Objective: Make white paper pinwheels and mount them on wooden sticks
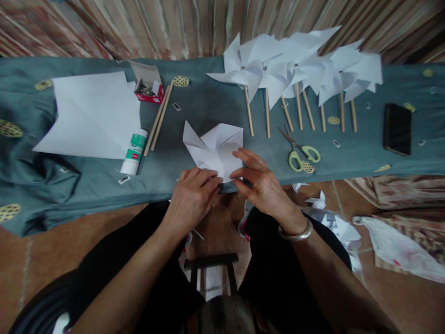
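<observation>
A white paper pinwheel, partly folded and without a stick, lies near the front edge of the cloth-covered table. Its left flap stands up, and folds run toward its middle. My left hand is closed on the lower left edge, its fingers curled and covering that part of the paper. From the right, my right hand grips the lower right corner between thumb and fingers. Whatever lies under the fingertips is hidden.
White paper sheets, a glue stick, an opened red box of metal fasteners and wooden sticks lie left. Several finished pinwheels rest behind right, with green-handled scissors before them. A phone is far right.
</observation>
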`<state>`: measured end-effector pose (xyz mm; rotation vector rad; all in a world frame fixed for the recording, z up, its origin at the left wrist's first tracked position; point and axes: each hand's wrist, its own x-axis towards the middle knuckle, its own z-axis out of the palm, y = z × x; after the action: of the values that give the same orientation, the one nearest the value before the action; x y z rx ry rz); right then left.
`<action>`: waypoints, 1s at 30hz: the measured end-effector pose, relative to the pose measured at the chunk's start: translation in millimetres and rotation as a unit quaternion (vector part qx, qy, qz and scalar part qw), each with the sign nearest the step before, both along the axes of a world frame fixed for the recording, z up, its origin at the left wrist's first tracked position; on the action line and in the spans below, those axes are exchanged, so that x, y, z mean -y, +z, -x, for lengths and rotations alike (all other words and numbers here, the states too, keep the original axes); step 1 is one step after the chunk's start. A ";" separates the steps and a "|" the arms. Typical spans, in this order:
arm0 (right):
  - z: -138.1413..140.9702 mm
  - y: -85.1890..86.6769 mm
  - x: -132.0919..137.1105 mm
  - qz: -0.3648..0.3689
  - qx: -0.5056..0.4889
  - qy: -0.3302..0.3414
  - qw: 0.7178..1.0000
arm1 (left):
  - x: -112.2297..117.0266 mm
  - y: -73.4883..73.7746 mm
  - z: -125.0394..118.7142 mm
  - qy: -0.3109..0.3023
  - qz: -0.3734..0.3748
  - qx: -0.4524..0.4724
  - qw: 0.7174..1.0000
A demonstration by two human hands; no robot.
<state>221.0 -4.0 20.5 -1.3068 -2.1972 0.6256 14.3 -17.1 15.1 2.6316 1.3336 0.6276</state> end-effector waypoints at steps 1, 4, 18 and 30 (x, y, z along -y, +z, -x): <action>0.4 0.0 -0.8 0.001 -0.008 0.000 1.000 | 0.0 -1.4 -1.8 -0.001 0.004 0.006 1.000; -0.7 1.2 -4.2 0.019 -0.041 -0.010 0.999 | -0.9 -3.3 -3.5 0.005 0.020 0.029 0.999; 8.9 -6.8 -22.3 0.052 -0.144 -0.075 0.985 | -1.5 -2.8 -1.7 0.014 0.041 0.052 0.998; 29.9 -18.5 -36.5 -0.035 -0.093 -0.087 0.991 | -0.5 -4.3 4.8 0.027 0.026 0.114 0.993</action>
<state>191.1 32.5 2.0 -1.3310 -1.9144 0.5735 9.5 -16.6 10.8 2.4039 1.3377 0.8607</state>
